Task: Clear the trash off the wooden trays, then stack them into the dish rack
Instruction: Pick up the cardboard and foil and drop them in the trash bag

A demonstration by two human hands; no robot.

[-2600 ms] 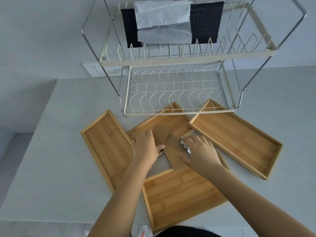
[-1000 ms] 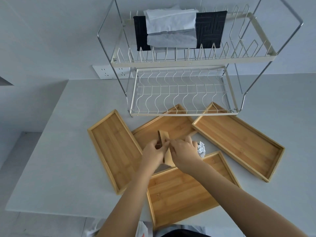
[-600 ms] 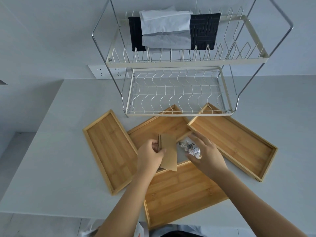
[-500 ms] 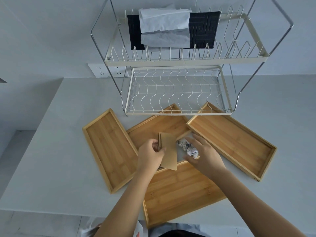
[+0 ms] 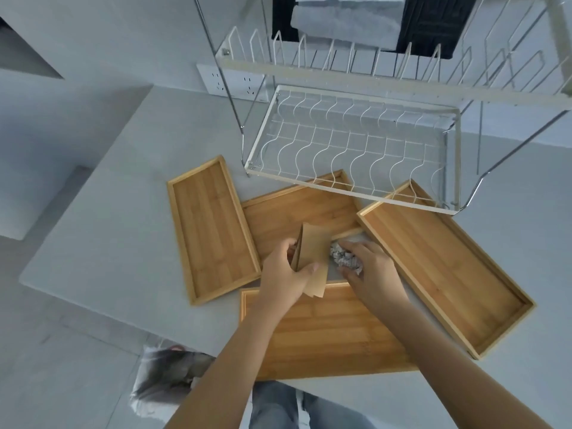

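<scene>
Several bamboo trays lie on the grey table: a left tray [image 5: 213,227], a middle tray [image 5: 297,212] partly under the dish rack [image 5: 349,140], a right tray [image 5: 442,267] and a near tray [image 5: 328,332]. My left hand [image 5: 284,274] grips folded brown cardboard pieces [image 5: 312,255] above the gap between the trays. Beside it, my right hand [image 5: 371,274] closes its fingers around a crumpled foil ball [image 5: 340,258] lying on the table surface between the trays.
The rack's upper tier [image 5: 387,72] holds a black cloth and grey folded towels. A wall socket [image 5: 232,83] sits behind the rack. Below the table's near edge a plastic trash bag [image 5: 164,376] is on the floor.
The cardboard pieces were gathered off the trays into my left hand. My right hand let go of them and moved right onto the foil ball. The view shifted closer and leftward.
</scene>
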